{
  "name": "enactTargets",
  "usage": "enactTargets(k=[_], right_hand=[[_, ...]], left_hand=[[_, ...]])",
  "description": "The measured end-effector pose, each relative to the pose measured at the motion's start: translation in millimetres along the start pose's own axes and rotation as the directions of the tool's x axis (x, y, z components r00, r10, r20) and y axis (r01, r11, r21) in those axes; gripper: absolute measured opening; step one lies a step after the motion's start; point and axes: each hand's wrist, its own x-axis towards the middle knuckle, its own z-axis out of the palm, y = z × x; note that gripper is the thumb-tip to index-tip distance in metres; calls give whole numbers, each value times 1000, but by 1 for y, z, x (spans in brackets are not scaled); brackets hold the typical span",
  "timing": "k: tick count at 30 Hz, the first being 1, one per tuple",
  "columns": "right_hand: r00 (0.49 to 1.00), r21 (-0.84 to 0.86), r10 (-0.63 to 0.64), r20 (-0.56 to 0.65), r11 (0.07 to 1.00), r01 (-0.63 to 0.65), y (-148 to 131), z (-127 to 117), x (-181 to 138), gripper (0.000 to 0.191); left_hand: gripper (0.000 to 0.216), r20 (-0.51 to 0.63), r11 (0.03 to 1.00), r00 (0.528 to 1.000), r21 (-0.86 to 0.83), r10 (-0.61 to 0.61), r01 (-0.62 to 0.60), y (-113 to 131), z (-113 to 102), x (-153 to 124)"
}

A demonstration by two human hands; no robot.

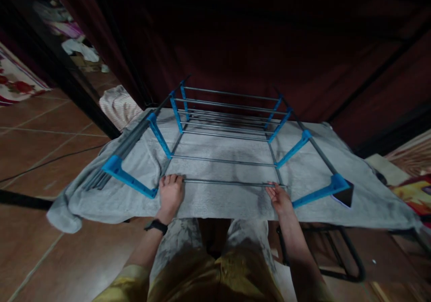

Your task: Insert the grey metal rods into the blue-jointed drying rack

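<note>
A metal rod [218,183] lies crosswise near the front of a rack frame made of grey tubes and blue plastic brackets [133,181]. Closed over the rod's left end is my left hand [171,192], close to the front left bracket. My right hand [279,197] pinches the rod near its right end, beside the front right bracket [319,192]. Further back, several cross rods [232,107] join the left and right brackets. The rod's ends are partly hidden by my fingers.
The frame rests on a table covered with a grey cloth [222,205]. Several loose tubes [126,142] lie along its left side. A dark flat piece [345,195] is by the right bracket. Behind stands a dark red panel [242,37]; a striped cloth [119,107] is at the left.
</note>
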Motion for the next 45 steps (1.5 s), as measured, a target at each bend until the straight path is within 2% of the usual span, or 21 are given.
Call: enactTargets(k=[5, 10, 13, 19, 26, 41, 45], right_hand=[[1000, 28, -19, -24, 999, 20, 0, 4, 0, 14], [1000, 25, -24, -11, 999, 24, 1, 3, -1, 13], [1000, 5, -29, 10, 1000, 29, 2, 2, -3, 16], [995, -23, -67, 78, 997, 69, 6, -8, -1, 20], [994, -47, -84, 63, 995, 87, 9, -18, 11, 13], [993, -93, -73, 95, 992, 82, 6, -17, 8, 13], [992, -81, -61, 109, 994, 70, 7, -19, 10, 13]], left_hand=[[29, -52, 976, 977, -83, -205, 201, -6, 9, -7], [24, -106, 946, 959, -223, -262, 234, -11, 15, -8], [25, -92, 958, 973, -213, -213, 190, -10, 13, -8], [35, 64, 997, 997, 67, -37, 32, 12, -2, -14], [31, 163, 988, 980, 87, 114, -129, 23, -5, -11], [32, 182, 985, 969, 8, 168, -172, 28, 2, -11], [30, 167, 993, 980, 8, 112, -115, 24, -1, -13]])
